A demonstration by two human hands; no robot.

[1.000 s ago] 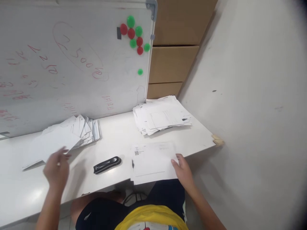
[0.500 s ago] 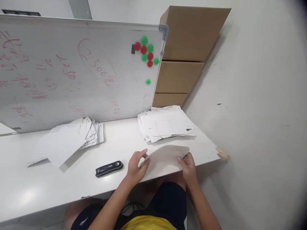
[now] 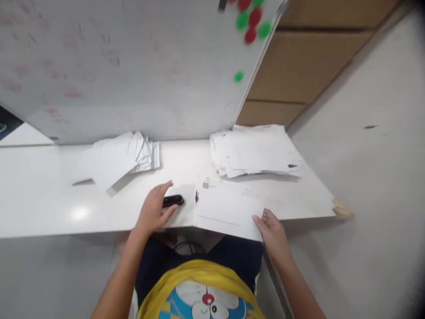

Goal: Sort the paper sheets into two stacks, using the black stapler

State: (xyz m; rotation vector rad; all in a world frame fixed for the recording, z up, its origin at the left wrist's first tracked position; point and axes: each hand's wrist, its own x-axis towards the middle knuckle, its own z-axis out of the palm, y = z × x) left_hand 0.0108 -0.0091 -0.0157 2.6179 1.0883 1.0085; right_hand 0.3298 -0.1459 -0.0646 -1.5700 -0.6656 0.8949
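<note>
My left hand (image 3: 156, 209) is over the black stapler (image 3: 174, 200) with thumb and fingers spread to either side of it. Only the stapler's rounded end shows; the rest is hidden under the hand, and whether they touch I cannot tell. My right hand (image 3: 271, 228) pinches the near right corner of a white sheet of paper (image 3: 226, 206). The sheet lies nearly flat, hanging a little over the table's front edge, with a small printed square code at its upper left.
A pile of papers (image 3: 259, 150) lies at the back right, just beyond the sheet. Another fanned stack of papers (image 3: 116, 155) sits at the back left. A whiteboard (image 3: 159, 88) with magnets stands behind the white table (image 3: 40, 190), beside cardboard boxes (image 3: 299, 62).
My left hand has let go of the sheet and moved left to the stapler. The sheet has been lowered from a curved, raised position. My view has tilted down.
</note>
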